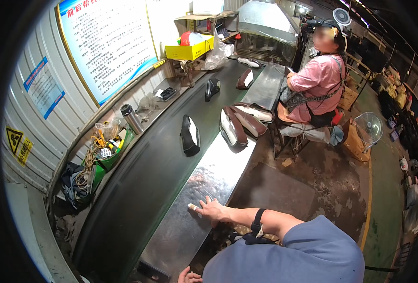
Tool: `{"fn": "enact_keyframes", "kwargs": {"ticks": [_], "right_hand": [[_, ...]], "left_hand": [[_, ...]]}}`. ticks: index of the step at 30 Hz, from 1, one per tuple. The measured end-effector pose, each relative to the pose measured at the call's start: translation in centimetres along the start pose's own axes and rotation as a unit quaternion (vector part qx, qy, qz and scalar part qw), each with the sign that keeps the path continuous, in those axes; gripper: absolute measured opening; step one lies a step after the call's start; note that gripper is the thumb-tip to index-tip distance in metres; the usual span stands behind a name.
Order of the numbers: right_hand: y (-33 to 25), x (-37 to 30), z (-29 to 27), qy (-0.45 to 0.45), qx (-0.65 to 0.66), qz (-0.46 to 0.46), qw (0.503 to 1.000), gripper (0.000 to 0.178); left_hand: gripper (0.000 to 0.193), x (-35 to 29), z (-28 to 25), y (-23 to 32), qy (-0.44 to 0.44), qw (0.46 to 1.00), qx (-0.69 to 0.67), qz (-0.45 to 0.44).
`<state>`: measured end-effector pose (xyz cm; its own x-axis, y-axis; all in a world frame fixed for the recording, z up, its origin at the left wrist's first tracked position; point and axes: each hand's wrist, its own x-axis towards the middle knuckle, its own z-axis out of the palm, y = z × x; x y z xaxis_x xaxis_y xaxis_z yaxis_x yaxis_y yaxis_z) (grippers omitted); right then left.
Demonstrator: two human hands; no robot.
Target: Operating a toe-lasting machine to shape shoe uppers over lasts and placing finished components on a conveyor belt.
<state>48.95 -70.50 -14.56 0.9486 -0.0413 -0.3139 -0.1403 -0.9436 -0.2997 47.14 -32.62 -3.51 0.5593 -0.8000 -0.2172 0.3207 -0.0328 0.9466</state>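
Blue shirt (284,252): nearest, beside the table (178,240)
Right grip (211,210): fingers apart, over the table's metal top, contact unclear
Left grip (189,276): cut off at the table's near end, cannot tell state
Brown shoes (236,129): two, touching, farther up the table
Black shoe (186,137): on dark belt (138,193) alongside the table

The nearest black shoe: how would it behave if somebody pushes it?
The black shoe likely holds its shape, since its sides look full and uncollapsed. It would probably slide rather than roll, given its long outline on the dark surface.
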Motion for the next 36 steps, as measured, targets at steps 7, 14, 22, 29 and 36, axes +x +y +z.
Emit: {"fn": "enact_keyframes", "kwargs": {"ticks": [7, 14, 22, 29, 36], "right_hand": [[0.0, -0.8, -0.9, 0.014, 0.0, 0.005, 1.0, 0.127], [-2.6, 0.1, 0.7, 0.016, -0.022, -0.044, 0.999, 0.113], [0.6, -1.3, -1.3, 0.072, 0.102, -0.039, 0.991, 0.106], [1.0, -0.2, -0.9, -0.024, 0.04, -0.021, 0.999, 0.102], [-1.3, -0.6, -2.7, 0.006, 0.041, -0.066, 0.997, 0.107]], "left_hand": [[0.06, 0.1, -1.0, -0.3, -0.029, 0.999, 0.002, -0.031], [0.056, -4.0, -1.6, -3.3, 0.02, 0.997, -0.07, -0.023], [0.052, -1.2, -1.1, 0.2, 0.037, 0.995, -0.045, -0.087], [0.066, -4.3, -2.5, -3.5, 0.292, 0.936, -0.197, 0.003], [0.084, -5.8, -4.0, 0.0, 0.266, 0.744, -0.588, 0.173]]}}
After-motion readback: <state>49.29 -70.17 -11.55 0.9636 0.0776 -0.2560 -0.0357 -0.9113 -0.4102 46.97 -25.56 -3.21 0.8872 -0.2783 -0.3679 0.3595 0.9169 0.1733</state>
